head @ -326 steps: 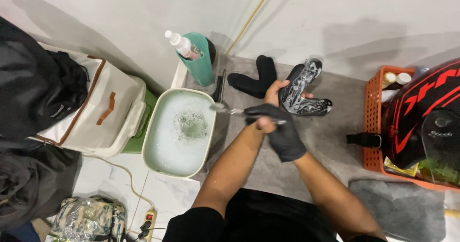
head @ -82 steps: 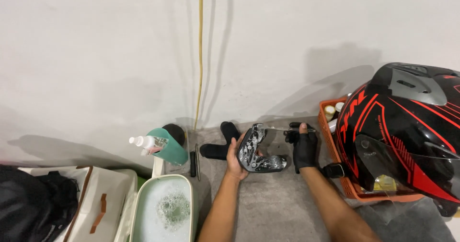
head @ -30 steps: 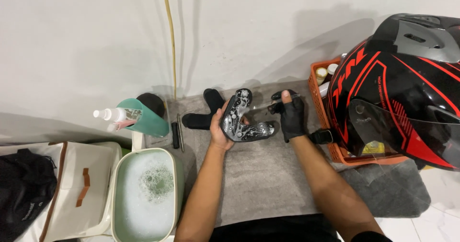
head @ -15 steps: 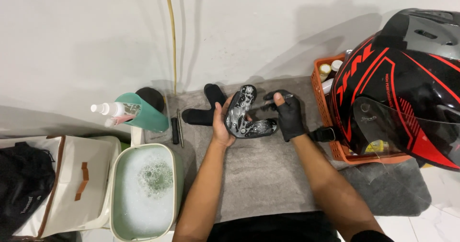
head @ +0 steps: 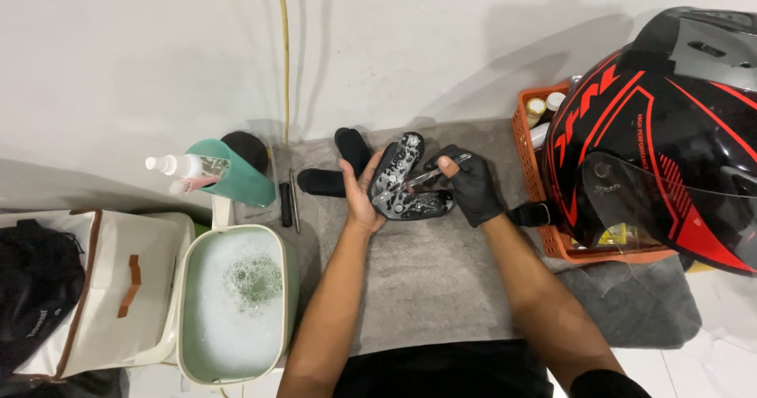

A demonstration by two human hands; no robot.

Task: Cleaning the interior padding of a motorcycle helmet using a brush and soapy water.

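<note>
My bare left hand holds a curved black helmet pad covered in white foam, propped over the grey towel. My right hand, in a black glove, grips a thin brush whose tip rests on the foamy pad. A second black pad lies on the towel just behind my left hand.
A pale green basin of soapy water sits at the left. Behind it stand a teal cup with a spray bottle. A cream storage box is at far left. A black and red helmet rests on an orange basket at the right.
Since half a second ago my gloved right hand has drawn the brush slightly across the foamy pad. The left hand keeps the pad in about the same place.
</note>
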